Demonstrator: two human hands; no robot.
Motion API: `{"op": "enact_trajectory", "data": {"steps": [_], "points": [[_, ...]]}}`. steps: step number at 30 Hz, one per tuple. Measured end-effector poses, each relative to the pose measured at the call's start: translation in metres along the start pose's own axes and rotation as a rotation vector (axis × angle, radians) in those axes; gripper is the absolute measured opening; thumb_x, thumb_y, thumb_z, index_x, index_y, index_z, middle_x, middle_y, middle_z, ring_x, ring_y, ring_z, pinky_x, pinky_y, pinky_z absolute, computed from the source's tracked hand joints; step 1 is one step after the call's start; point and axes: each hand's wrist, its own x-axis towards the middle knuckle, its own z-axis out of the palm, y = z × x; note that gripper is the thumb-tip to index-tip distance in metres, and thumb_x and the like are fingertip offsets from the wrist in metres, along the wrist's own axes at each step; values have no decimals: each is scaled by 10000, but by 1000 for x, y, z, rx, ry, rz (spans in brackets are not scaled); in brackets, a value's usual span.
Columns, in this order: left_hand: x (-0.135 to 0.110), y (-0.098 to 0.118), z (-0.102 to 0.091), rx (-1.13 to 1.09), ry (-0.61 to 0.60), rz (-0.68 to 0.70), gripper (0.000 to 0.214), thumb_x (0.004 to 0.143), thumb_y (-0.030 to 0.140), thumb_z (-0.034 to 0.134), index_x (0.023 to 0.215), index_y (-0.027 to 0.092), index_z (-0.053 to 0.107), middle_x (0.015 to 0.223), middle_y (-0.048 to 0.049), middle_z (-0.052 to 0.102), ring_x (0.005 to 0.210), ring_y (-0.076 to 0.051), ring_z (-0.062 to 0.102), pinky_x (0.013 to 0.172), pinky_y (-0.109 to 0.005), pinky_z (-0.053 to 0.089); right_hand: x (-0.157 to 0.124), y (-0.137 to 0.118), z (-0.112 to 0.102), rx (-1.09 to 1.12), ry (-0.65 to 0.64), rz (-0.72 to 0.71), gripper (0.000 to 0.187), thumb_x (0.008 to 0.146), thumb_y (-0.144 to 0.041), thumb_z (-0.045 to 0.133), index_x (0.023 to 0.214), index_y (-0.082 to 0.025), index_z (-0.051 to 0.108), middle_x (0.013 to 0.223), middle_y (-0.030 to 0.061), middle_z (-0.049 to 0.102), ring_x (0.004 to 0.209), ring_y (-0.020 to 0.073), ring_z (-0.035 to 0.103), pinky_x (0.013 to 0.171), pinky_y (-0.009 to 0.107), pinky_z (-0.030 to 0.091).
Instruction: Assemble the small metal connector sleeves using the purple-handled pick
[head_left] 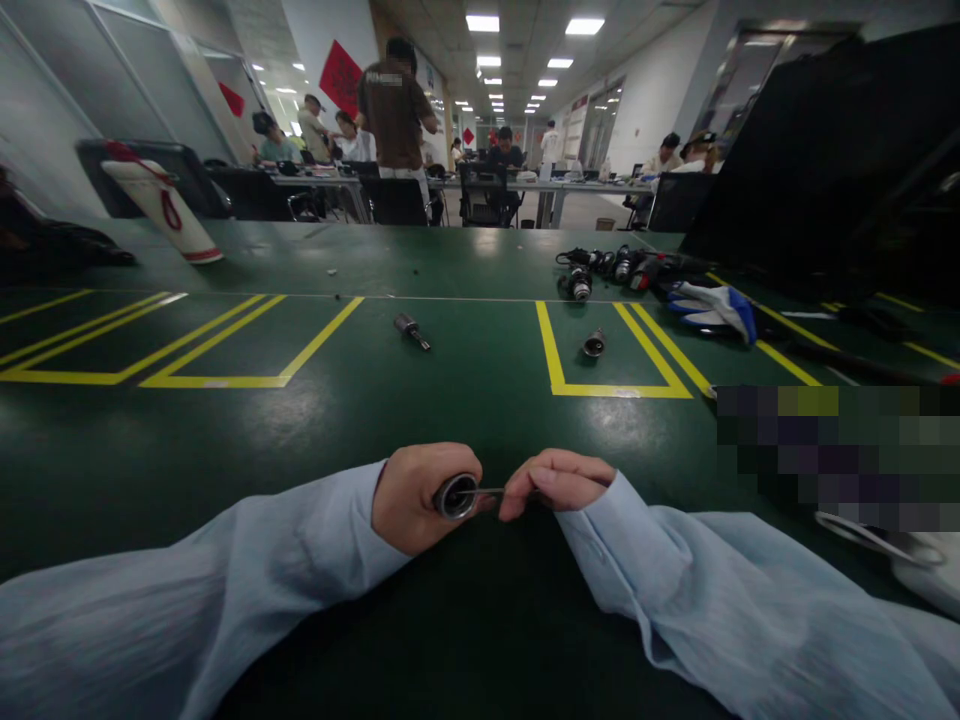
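Note:
My left hand (pixel 409 497) is closed around a short metal cylinder (pixel 455 496) whose round open end faces the camera. My right hand (pixel 559 480) pinches a thin metal rod (pixel 489 493) that reaches into that open end. Both hands rest low over the green table (pixel 450 400), near its front edge, in light blue sleeves. The rod's far end is hidden under my right fingers.
A small metal tool (pixel 412 330) and a small metal socket (pixel 594 345) lie farther out on the table. A pile of black parts (pixel 600 268) and a blue-white glove (pixel 712 308) sit at the back right, a white cone-shaped object (pixel 161 210) at the back left. People work at desks behind.

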Motion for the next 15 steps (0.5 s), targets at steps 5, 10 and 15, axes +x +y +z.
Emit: {"op": "enact_trajectory", "data": {"steps": [5,10,15], "points": [[0,1,0,49,-3,-39,170,773,230,522,631,153,470,556,37,458,488,-69,424,461,-187,317,-8,-6,9,-432,93,-242,209,828,-254,482,728,-161,641,690,38,662,672,140,603,653,290,462],[0,0,0,51,-29,-25,159,764,229,529,637,155,469,560,37,466,492,-70,432,460,-184,315,-10,-9,12,-585,67,-282,212,812,-199,473,702,-151,648,679,36,658,665,127,588,654,274,450],[0,0,-1,36,-13,-31,185,773,245,545,628,151,477,555,35,464,485,-70,425,458,-183,323,0,-5,-1,-112,8,-2,196,801,-276,531,742,-136,655,698,42,681,670,133,624,674,284,494]]}}
